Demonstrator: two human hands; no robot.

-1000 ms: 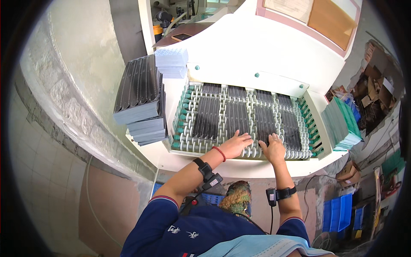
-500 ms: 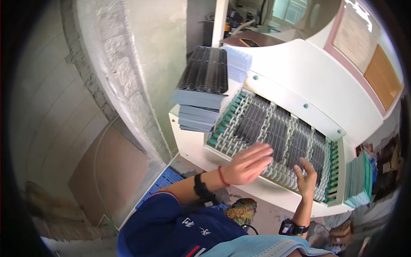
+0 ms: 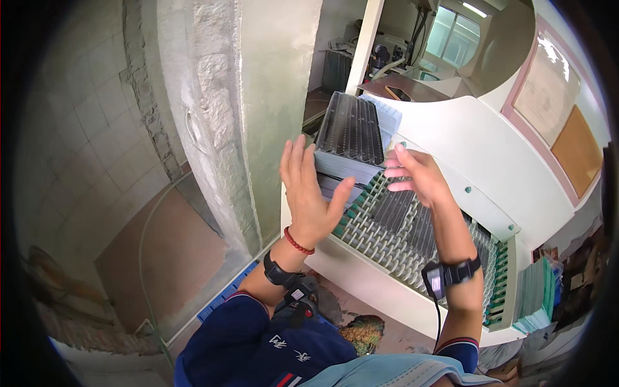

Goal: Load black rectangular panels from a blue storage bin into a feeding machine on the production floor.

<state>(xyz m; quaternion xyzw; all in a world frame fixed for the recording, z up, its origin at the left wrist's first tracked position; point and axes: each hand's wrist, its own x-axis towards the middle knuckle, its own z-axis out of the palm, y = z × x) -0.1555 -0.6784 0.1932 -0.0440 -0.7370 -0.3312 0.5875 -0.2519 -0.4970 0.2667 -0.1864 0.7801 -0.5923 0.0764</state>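
Note:
A tall stack of black rectangular panels (image 3: 350,129), which look like circuit boards, rests at the left end of the roller conveyor; its front side shows many pale blue-grey layers. My left hand (image 3: 308,197) is raised at the stack's near left corner, fingers up and thumb apart, holding nothing. On the stack's right side, my right hand (image 3: 420,175) is open with its fingers pointing left toward it. I cannot tell whether either hand touches the stack. Below my right hand, similar black panels (image 3: 394,209) lie flat on the conveyor rollers (image 3: 367,235), partly hidden by my right arm.
Behind the stack sits a pile of light blue sheets (image 3: 385,119). The white machine housing (image 3: 477,138) rises along the conveyor's far side. Green-edged sheets (image 3: 534,297) stand at its right end. A rough wall column (image 3: 216,116) is on the left, and a phone (image 3: 398,94) lies on the far ledge.
Both hands have moved up and left, from above the panels on the rollers to either side of the stack. The view has shifted, so the stack appears lower and farther right.

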